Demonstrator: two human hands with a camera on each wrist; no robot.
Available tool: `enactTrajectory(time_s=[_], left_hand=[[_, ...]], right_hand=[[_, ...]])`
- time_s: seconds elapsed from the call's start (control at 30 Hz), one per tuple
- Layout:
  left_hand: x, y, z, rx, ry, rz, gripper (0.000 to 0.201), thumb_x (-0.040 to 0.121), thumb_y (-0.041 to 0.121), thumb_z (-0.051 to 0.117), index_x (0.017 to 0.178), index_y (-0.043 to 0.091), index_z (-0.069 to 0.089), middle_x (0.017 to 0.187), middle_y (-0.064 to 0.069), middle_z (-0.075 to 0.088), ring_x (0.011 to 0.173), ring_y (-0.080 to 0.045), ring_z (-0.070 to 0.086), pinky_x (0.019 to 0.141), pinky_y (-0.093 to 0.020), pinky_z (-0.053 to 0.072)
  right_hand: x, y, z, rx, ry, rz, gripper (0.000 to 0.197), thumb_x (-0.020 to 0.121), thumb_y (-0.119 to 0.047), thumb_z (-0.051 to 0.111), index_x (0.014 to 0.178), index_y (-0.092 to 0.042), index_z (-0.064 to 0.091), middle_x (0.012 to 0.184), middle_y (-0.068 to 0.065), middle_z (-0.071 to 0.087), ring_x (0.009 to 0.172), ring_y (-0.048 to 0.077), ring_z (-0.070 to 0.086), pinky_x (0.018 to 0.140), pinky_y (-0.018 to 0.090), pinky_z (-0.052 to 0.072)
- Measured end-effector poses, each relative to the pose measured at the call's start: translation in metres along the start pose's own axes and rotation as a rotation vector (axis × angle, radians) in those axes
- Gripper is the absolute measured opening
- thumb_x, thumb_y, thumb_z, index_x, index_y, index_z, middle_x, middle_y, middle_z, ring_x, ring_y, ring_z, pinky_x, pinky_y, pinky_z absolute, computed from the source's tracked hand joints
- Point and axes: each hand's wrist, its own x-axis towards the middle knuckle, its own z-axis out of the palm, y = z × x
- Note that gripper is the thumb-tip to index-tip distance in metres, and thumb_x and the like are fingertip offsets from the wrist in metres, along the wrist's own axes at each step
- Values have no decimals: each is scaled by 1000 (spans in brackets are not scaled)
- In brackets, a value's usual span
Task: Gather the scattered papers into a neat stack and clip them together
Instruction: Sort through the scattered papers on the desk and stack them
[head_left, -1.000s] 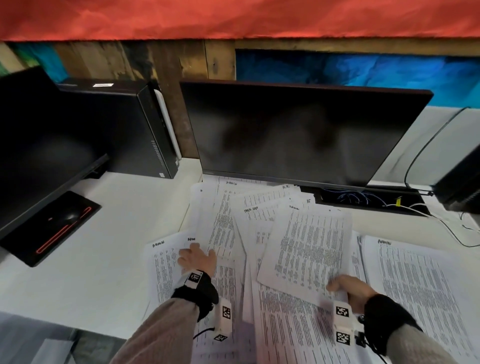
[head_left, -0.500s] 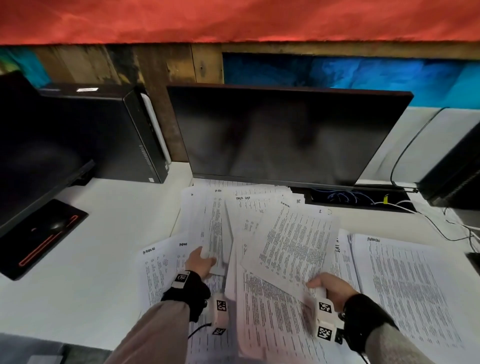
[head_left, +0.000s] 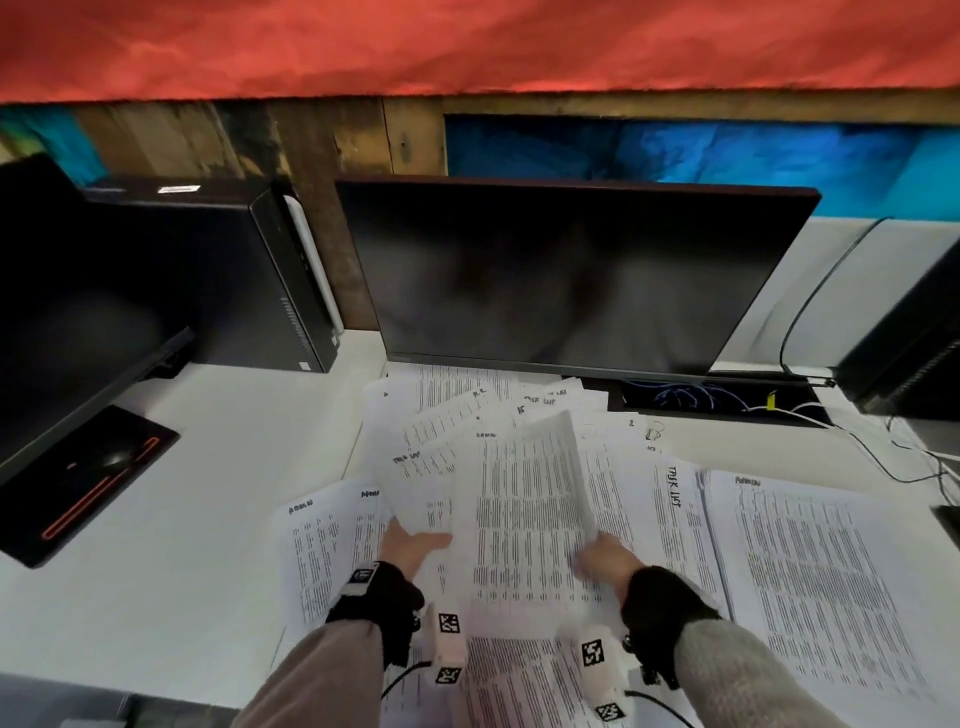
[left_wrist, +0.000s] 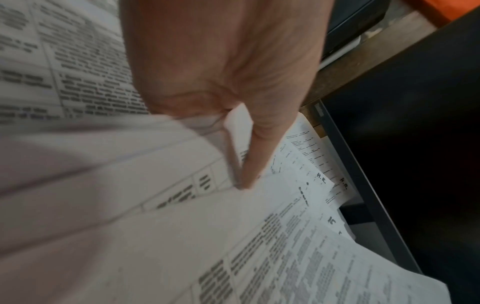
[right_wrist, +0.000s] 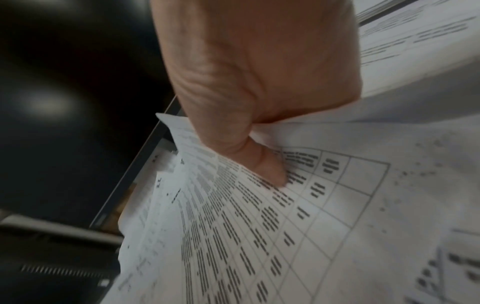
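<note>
Printed table sheets (head_left: 524, 499) lie overlapped on the white desk (head_left: 182, 493) in front of the middle monitor. My left hand (head_left: 415, 545) pinches the left edge of some lifted sheets (left_wrist: 182, 164), thumb on top. My right hand (head_left: 605, 558) pinches another lifted sheet (right_wrist: 285, 205) at its right edge, thumb pressed on the print. The two held bunches meet in the middle. More sheets (head_left: 810, 561) lie flat at the right and others (head_left: 322, 540) at the left. A small wire clip (head_left: 653, 432) lies on the papers near the monitor base.
A dark monitor (head_left: 571, 280) stands just behind the papers. A black computer case (head_left: 208, 275) and a second screen (head_left: 67, 322) stand at the left. Cables (head_left: 883, 457) run across the desk at the right, beside another black device (head_left: 914, 353).
Both hands have drawn inward and lifted their sheets, bringing the left and right bunches together over the middle of the pile.
</note>
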Motion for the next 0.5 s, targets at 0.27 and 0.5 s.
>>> enactTrajectory(time_s=[0.27, 0.5], left_hand=[[-18, 10, -3, 495, 269, 373, 59, 90, 3, 49, 144, 9, 28, 102, -10, 62, 87, -29, 60, 81, -28, 45], [-56, 44, -41, 757, 401, 768, 31, 92, 10, 50, 121, 13, 42, 79, -15, 67, 69, -38, 63, 60, -35, 42]], right_hand=[[4, 2, 7, 126, 111, -137, 57, 80, 2, 62, 131, -2, 36, 92, 5, 56, 81, 22, 58, 71, 37, 55], [-5, -27, -3, 257, -105, -198, 87, 80, -18, 76, 148, -14, 23, 140, 13, 41, 119, 28, 50, 96, 40, 44]])
